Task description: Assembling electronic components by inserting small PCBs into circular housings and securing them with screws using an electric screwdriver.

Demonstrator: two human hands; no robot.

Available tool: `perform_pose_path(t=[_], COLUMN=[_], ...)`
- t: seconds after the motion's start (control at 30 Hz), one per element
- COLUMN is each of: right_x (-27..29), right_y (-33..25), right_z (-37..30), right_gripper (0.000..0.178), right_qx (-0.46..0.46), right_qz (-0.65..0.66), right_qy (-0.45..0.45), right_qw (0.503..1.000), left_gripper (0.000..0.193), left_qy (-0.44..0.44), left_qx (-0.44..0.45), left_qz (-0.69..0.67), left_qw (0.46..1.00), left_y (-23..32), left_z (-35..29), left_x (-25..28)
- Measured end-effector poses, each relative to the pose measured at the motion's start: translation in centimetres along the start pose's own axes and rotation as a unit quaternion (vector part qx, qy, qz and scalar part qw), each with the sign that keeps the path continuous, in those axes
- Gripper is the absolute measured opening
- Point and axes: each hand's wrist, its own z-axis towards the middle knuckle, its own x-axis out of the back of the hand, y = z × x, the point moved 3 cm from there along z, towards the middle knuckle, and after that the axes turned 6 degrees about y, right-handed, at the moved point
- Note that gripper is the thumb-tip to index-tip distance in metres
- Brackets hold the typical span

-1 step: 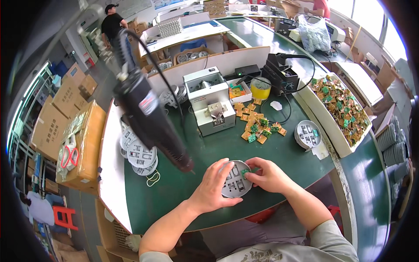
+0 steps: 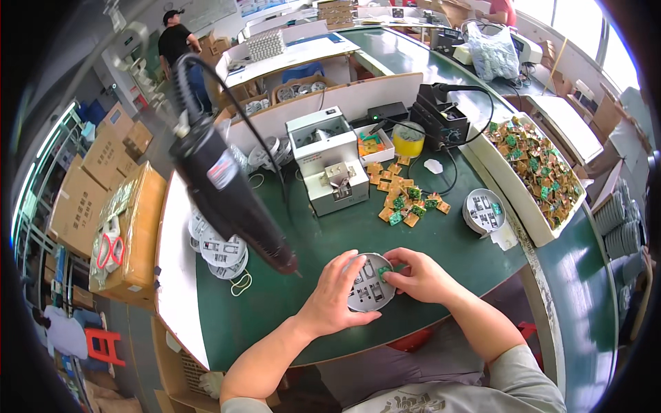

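My left hand (image 2: 335, 294) is wrapped around the left side of a round grey plastic housing (image 2: 365, 297) with rectangular cut-outs. The thumb lies along its near edge and the fingers along its far edge. At the right rim, my right hand (image 2: 421, 277) pinches a small green circuit board (image 2: 384, 272) between thumb and fingertips, against the inside of the housing. Whether the board is seated cannot be made out. A black electric screwdriver (image 2: 231, 196) hangs to the left of my hands, its tip just beyond my left hand.
Loose circuit boards (image 2: 406, 196) lie beyond my hands, beside a screw feeder (image 2: 330, 165). Grey housings are stacked at left (image 2: 224, 249) and right (image 2: 485, 210). A white bin (image 2: 551, 237) full of boards stands at far right, near a black soldering station (image 2: 441, 118) and yellow tub (image 2: 409, 141).
The hanging screwdriver has swung slightly left and down. The whole view has shifted a little. Both hands keep nearly the same hold on the housing and board.
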Motion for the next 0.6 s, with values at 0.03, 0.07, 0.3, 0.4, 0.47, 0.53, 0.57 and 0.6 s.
perform_pose_path(t=[0.03,0.07,0.3,0.4,0.47,0.53,0.57,0.6], right_x=[0.0,0.0,0.0,0.2,0.1,0.1,0.2,0.2], right_y=[0.2,0.5,1.5,1.7,2.1,1.6,1.3,1.2], right_z=[0.5,0.9,1.8,2.1,1.9,1.9,2.1,2.3], right_gripper=[0.036,0.036,0.036,0.034,0.034,0.034,0.033,0.033], right_qx=[0.012,0.023,0.037,0.038,0.022,0.018,0.021,0.024], right_qz=[0.002,0.004,-0.004,0.081,0.110,0.097,0.090,0.082], right_qy=[-0.006,-0.012,-0.028,-0.033,-0.034,-0.041,-0.045,-0.049], right_qw=[1.000,1.000,0.999,0.995,0.993,0.994,0.995,0.995], left_gripper=[0.110,0.110,0.111,0.111,0.111,0.113,0.114,0.115], left_qy=[0.002,0.004,-0.005,0.007,0.005,0.008,0.011,0.015], left_qx=[0.008,0.017,0.036,0.022,0.028,0.030,0.029,0.027], left_qz=[-0.003,-0.006,-0.005,0.009,0.003,0.004,0.008,0.011], left_qw=[1.000,1.000,0.999,1.000,1.000,1.000,0.999,0.999], left_y=[-0.1,-0.2,-0.7,-0.9,-0.7,-0.6,-0.8,-0.9], left_z=[0.0,0.1,0.2,0.7,0.3,0.2,0.3,0.4], left_x=[0.0,0.0,-0.1,0.2,0.0,-0.1,-0.1,0.0])
